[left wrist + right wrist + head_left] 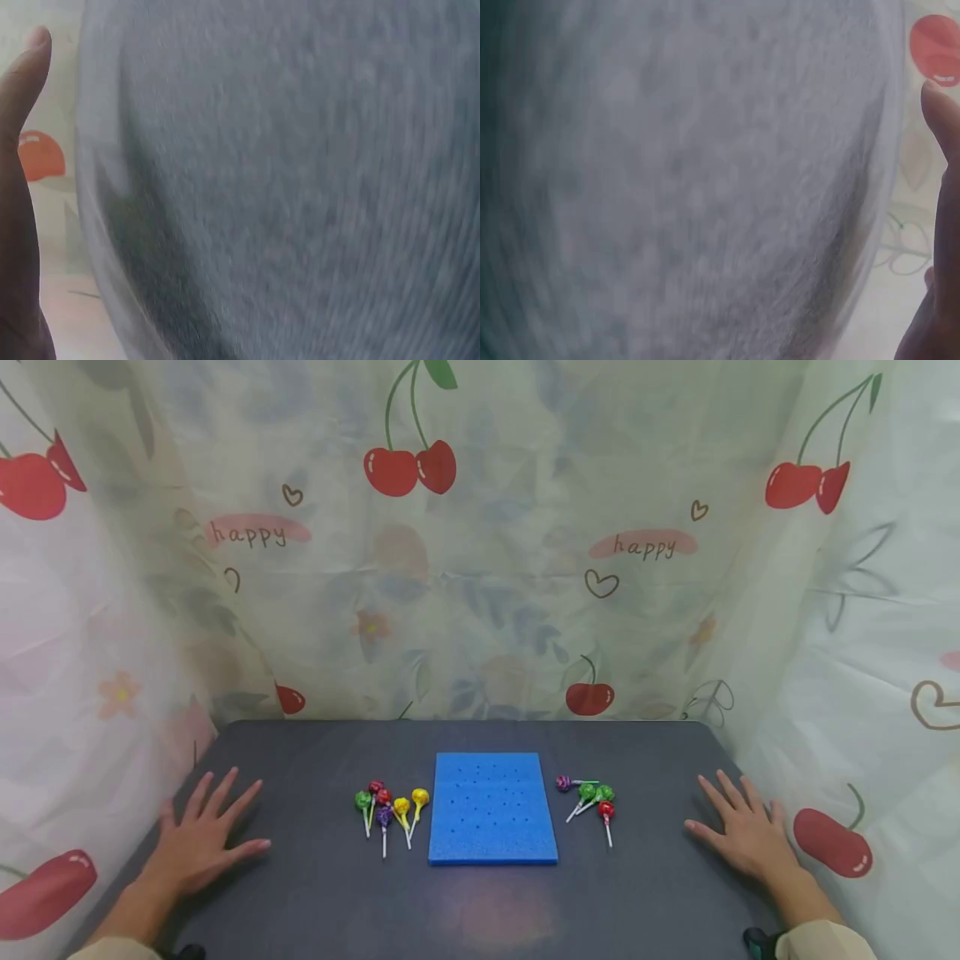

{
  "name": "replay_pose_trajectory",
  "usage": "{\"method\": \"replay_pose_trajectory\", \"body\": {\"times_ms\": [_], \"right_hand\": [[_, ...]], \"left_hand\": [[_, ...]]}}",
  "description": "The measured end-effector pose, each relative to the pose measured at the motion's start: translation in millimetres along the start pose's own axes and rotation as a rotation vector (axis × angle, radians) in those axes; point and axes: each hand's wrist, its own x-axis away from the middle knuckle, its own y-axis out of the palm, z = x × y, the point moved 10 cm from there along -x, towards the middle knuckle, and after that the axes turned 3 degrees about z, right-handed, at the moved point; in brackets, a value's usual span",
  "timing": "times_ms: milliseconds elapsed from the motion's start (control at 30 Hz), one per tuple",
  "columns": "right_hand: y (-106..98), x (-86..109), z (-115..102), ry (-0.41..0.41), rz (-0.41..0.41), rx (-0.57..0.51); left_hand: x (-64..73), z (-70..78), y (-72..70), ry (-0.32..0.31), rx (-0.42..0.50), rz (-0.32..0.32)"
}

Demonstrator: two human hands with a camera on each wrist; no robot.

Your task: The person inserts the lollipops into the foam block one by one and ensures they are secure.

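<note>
My left hand [197, 843] is spread, palm down, by the left side of the dark table, holding nothing. On the right side my right hand [750, 837] is spread the same way, also holding nothing. Between them lies a blue board [491, 847] dotted with small holes. Left of it is a cluster of lollipops: a green one [363, 799], a purple one [385, 816], two red and two yellow [420, 797]. To the board's right lie a purple lollipop [564, 783], two green ones [604, 793] and a red one [606, 811].
The dark table [480, 910] ends at a printed curtain [487, 543] with cherries and "happy" lettering, which also hangs along both sides. Both wrist views show mostly grey table surface, with part of a hand at the outer edge.
</note>
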Motion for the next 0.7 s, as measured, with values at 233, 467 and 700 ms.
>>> {"method": "replay_pose_trajectory", "body": {"times_ms": [233, 467, 700], "right_hand": [[-13.5, -1.1, -18.1, -0.049, 0.112, -0.069], [-26.6, -2.6, -44.4, -0.058, 0.167, -0.195], [-32.1, -5.0, -67.6, -0.052, 0.179, -0.294]], "left_hand": [[-5.6, 21.5, -13.9, 0.067, 0.107, 0.122], [-10.6, 44.3, -21.1, 0.094, 0.235, 0.175], [-14.0, 61.8, -21.0, 0.071, 0.464, 0.181]]}}
